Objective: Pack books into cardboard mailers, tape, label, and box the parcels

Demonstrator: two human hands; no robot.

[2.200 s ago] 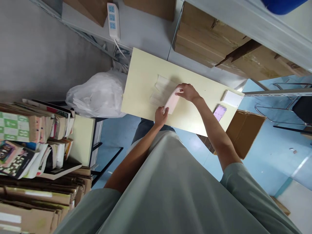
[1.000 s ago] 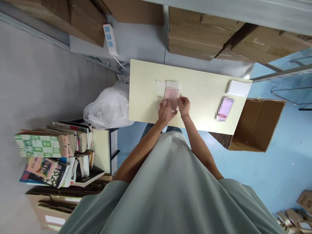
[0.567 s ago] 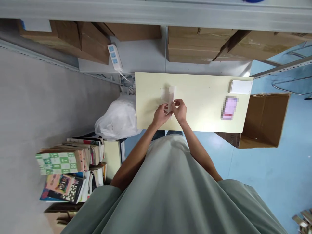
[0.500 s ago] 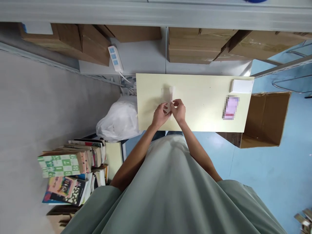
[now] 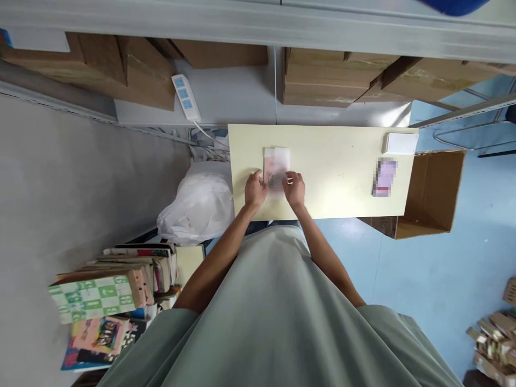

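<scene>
A flat pinkish packet with a whitish, see-through layer [image 5: 277, 160] lies on the cream-coloured board [image 5: 322, 177] in front of me. Its lower part is blurred, so I cannot make out its exact kind. My left hand [image 5: 255, 190] grips the left edge, thumb and fingers curled at its lower corner. On the opposite side, the fingertips of my right hand [image 5: 294, 189] pinch the right edge of the packet. Toward the board's right end lie a white stack of cards or a flat box [image 5: 401, 143] and a purple pixelated object [image 5: 385, 177], both apart from my hands.
Cardboard boxes [image 5: 326, 75] and a white power strip [image 5: 186, 98] sit behind the board. A white plastic bag [image 5: 197, 204] bulges at its left, above stacked books [image 5: 94, 295]. An open carton [image 5: 433, 193] stands at the right. A metal shelf beam [image 5: 242, 24] crosses the top.
My hands have moved apart, the left one going left. The packet, earlier a narrow pale strip between the fingertips, now lies spread flat with pink showing. The camera view has shifted slightly.
</scene>
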